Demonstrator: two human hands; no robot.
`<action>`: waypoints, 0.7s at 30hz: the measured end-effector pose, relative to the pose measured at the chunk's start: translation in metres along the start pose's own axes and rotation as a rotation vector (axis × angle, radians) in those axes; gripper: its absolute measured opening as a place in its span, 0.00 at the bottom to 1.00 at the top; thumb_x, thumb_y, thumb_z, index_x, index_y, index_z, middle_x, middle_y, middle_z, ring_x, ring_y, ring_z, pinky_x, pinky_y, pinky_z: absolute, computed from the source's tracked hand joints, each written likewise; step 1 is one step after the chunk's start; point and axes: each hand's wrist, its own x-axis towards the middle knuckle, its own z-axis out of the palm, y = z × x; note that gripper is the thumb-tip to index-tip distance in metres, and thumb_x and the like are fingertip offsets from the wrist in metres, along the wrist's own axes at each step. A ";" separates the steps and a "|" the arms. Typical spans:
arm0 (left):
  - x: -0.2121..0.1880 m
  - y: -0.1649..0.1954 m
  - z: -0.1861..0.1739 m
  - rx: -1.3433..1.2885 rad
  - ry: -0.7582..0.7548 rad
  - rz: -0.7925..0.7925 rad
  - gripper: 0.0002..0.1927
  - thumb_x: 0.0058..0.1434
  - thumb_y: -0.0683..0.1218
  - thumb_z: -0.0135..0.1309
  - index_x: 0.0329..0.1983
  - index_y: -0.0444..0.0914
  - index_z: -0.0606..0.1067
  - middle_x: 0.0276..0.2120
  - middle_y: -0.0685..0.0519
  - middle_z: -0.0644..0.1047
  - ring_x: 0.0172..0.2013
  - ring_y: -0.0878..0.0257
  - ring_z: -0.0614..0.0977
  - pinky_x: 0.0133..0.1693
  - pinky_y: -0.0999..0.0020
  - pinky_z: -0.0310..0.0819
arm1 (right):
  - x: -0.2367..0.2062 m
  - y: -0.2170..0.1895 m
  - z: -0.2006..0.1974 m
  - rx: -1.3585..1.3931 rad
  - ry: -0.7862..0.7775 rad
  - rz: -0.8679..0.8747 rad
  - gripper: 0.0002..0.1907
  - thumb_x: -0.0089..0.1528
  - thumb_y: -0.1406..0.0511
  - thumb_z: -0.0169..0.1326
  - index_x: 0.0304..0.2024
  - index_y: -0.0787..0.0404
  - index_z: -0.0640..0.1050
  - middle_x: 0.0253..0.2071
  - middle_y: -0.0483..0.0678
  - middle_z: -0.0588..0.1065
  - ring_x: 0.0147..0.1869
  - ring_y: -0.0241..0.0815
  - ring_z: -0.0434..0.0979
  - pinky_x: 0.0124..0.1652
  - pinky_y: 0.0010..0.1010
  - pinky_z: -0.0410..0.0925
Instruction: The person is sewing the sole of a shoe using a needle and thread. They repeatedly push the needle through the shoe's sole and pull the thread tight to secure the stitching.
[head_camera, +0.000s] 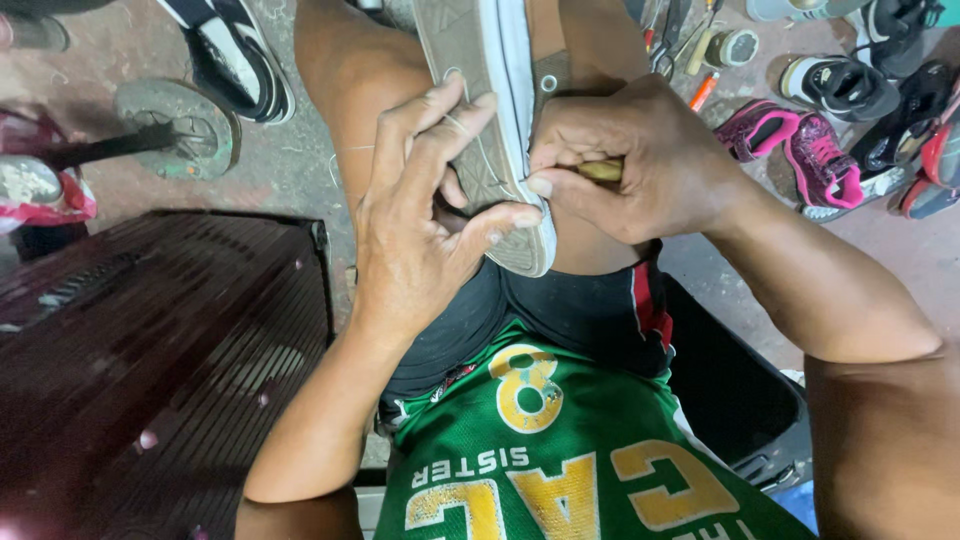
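While the left hand (420, 235) steadies it, the shoe (487, 120) lies between both hands.

— What colours do we see on the shoe (487, 110) we hold?
— We see a grey-brown sole with a fine ribbed tread and a white edge. The tool handle (601, 170) is yellowish.
— And our clothes?
— Our jersey (560, 460) is green with yellow lettering; our shorts (590, 310) are black with a red stripe.
— Around us?
— We see a pair of pink and black sneakers (795, 150), a black and white sneaker (232, 55), a dark red-brown slatted surface (150, 370), and reddish floor (290, 160).
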 end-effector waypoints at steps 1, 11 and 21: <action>-0.003 -0.003 0.003 -0.030 0.022 0.007 0.37 0.54 0.52 0.76 0.64 0.38 0.73 0.65 0.44 0.70 0.32 0.67 0.76 0.36 0.74 0.75 | -0.002 0.000 0.001 0.002 0.031 0.007 0.07 0.64 0.68 0.63 0.36 0.61 0.76 0.27 0.42 0.71 0.29 0.35 0.71 0.34 0.28 0.64; -0.093 -0.062 -0.048 -0.796 0.481 -0.663 0.13 0.79 0.47 0.50 0.37 0.37 0.68 0.40 0.45 0.74 0.30 0.63 0.71 0.30 0.70 0.67 | -0.037 0.001 0.018 0.229 0.111 0.178 0.06 0.66 0.68 0.59 0.35 0.63 0.77 0.25 0.40 0.74 0.27 0.25 0.70 0.28 0.21 0.58; -0.084 -0.007 -0.017 0.294 0.131 0.191 0.28 0.58 0.46 0.63 0.59 0.32 0.71 0.53 0.39 0.77 0.52 0.45 0.80 0.54 0.58 0.75 | -0.052 -0.007 0.023 0.255 0.146 0.099 0.03 0.70 0.72 0.56 0.44 0.67 0.79 0.36 0.46 0.77 0.35 0.30 0.74 0.37 0.21 0.66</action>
